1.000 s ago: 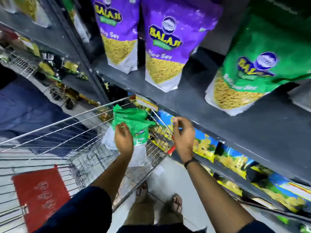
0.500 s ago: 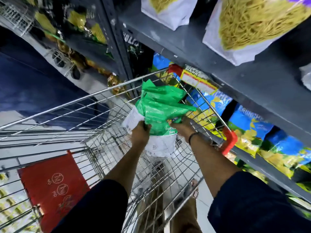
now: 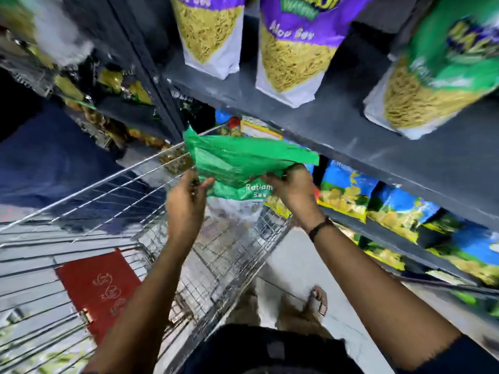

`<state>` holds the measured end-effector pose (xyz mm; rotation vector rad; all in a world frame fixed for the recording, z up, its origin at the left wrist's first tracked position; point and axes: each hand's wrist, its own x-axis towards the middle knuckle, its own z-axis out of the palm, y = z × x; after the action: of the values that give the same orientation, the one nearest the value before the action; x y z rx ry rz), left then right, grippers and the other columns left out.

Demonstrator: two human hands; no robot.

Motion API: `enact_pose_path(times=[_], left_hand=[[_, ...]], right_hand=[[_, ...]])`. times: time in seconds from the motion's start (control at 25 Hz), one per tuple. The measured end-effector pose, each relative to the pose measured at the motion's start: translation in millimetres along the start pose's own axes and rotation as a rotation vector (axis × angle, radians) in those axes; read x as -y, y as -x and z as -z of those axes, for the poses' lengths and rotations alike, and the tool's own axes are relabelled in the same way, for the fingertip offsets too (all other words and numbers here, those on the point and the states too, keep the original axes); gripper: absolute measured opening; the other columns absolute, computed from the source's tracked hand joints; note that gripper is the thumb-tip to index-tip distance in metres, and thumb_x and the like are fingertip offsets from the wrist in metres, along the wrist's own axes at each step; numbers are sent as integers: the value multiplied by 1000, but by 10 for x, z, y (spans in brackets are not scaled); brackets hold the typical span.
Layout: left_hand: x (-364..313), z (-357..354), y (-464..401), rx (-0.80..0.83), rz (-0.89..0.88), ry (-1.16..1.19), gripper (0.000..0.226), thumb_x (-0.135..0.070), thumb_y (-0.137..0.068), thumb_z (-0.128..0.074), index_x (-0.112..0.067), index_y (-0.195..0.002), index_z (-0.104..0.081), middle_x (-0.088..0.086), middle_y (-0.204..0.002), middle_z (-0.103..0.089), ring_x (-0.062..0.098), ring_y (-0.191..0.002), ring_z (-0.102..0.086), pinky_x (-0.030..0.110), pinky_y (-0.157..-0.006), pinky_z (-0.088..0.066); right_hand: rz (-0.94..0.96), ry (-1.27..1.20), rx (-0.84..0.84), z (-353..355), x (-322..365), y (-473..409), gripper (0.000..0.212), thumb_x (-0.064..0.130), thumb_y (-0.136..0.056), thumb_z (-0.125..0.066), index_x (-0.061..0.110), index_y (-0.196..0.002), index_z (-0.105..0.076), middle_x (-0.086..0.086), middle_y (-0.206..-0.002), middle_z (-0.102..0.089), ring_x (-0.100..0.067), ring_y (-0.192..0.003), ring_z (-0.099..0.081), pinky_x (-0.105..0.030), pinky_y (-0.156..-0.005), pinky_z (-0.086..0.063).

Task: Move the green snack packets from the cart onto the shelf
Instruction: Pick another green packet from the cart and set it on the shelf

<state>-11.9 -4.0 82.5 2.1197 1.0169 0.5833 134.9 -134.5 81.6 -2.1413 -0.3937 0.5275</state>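
Packets (image 3: pixel 237 163) | between both hands' grip | count blurred, perhaps several

The green snack packet (image 3: pixel 243 168) held over the cart reads "Ratlami Sev" in white on its green band. On the shelf (image 3: pixel 351 130) above, a purple packet (image 3: pixel 297 44) reads "Aloo Sev"; the brand lettering above that is cut off and blurred. Other labels are too blurred to read.
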Motion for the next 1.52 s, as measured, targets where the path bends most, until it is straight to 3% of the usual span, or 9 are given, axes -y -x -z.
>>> enact_pose_path(times=[0.28,0.52,0.68,0.92,1.04,1.12,1.24,1.36,1.52], left_hand=[[-1623,-419,545,143,-292,190,29,-34,-79,-53,-5,-72,-48,25,-65,-57,36,-64,-54,53,-62,-47],[-3283,-1610,1006,276,-527,370,34,-37,-80,-55,-20,-57,-36,3,-47,-36,15,-50,-32,34,-49,-26],[-4084,-2279,915,265,-622,373,39,-30,-81,-58,-23,-58,-27,-7,-46,-23,17,-47,-24,35,-49,-16],[-4067,-3037,890,419,-507,265,28,-15,-89,-52,-11,-64,-38,16,-59,-38,36,-65,-44,41,-61,-29],[-4088,-3146,870,562,-366,385,36,-27,-94,-40,4,-110,-51,26,-116,-56,34,-112,-51,38,-97,-38],[-4095,-3169,889,670,-140,492,57,-48,-93,-24,-13,-137,-33,7,-150,-33,20,-137,-29,30,-113,-18],[-4088,-3237,870,578,8,565,71,-63,-86,-14,-16,-127,-49,15,-136,-51,26,-126,-46,41,-112,-31],[-4060,-3251,861,298,4,628,56,-58,-88,-19,-16,-81,-55,10,-66,-66,26,-65,-63,41,-77,-51],[-4068,-3383,888,441,-26,661,31,-46,-92,-34,-20,-99,-50,5,-103,-61,26,-100,-57,45,-94,-44]], right_hand=[[87,-158,-291,1963,-157,752,34,19,-72,-76,0,-99,-65,-19,-105,-72,-18,-98,-66,-39,-82,-53],[143,-86,-602,3920,-782,880,32,17,-73,-75,1,-98,-64,-19,-103,-72,-25,-96,-67,-45,-81,-55],[169,-21,-759,4789,-970,646,27,24,-70,-77,10,-73,-54,-1,-56,-54,-18,-53,-47,-16,-40,-29],[59,74,-641,4775,-1540,217,42,20,-80,-69,-7,-108,-55,-28,-110,-66,-38,-102,-61,-29,-64,-34],[72,-311,-656,4680,-1667,262,54,12,-79,-69,-2,-125,-45,-21,-131,-55,-29,-121,-53,-37,-100,-44],[-53,-599,-742,4343,-1796,361,44,15,-85,-63,3,-123,-46,-16,-123,-56,-24,-110,-53,-42,-98,-42],[-183,-782,-489,4017,-1767,462,44,33,-92,-49,15,-133,-40,-6,-125,-51,-17,-108,-51,-41,-97,-42],[-125,-751,-604,4196,-1816,363,52,34,-96,-40,14,-143,-30,-4,-152,-34,-13,-135,-36,-31,-113,-28],[-138,-753,-611,4110,-1960,385,45,38,-95,-39,9,-128,-49,-6,-134,-55,-19,-123,-49,-41,-111,-36]])
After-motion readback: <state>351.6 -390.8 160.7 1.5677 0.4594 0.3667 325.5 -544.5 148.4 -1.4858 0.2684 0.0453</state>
